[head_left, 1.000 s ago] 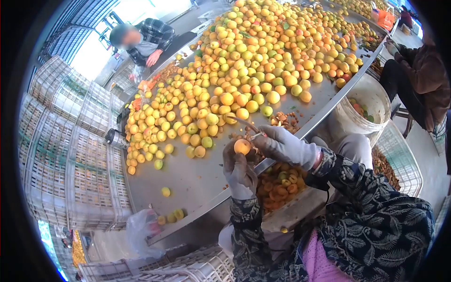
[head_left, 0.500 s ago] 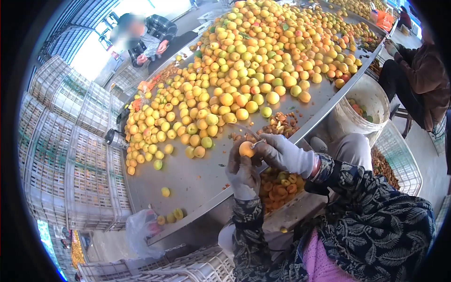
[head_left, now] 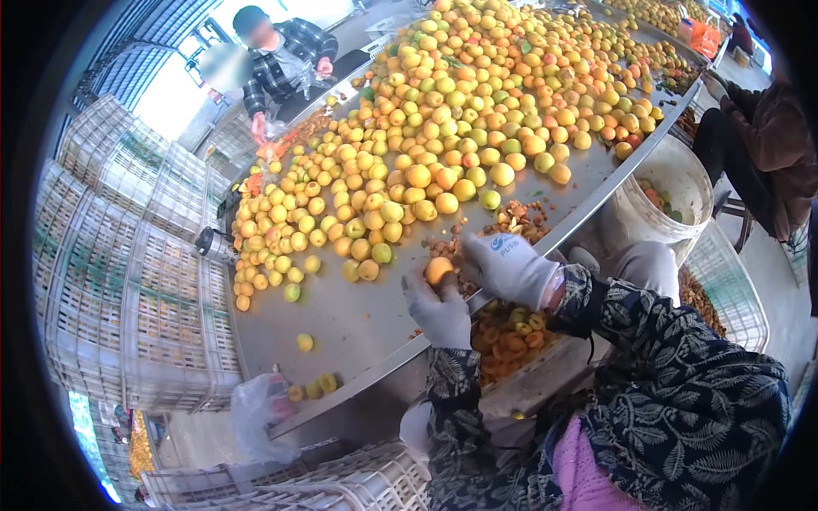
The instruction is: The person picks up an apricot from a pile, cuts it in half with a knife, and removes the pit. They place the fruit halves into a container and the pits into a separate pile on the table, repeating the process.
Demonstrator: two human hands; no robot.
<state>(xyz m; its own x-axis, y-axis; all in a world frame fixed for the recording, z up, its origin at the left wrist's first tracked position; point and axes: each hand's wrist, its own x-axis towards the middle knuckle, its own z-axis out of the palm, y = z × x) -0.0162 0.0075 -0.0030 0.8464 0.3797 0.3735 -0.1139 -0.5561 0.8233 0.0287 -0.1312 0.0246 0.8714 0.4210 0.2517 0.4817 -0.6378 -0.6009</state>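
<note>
The left hand (head_left: 443,317) grips a fruit (head_left: 439,271), likely light and bruisable, best cupped around its sides; whether the right hand (head_left: 516,269) holds anything, I cannot tell

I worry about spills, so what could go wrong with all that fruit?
The round fruit in the left hand might slip out. The tall pile could tumble, sending some rolling across the table. Scraps near the table's edge might drop into the cut fruit below.
</note>
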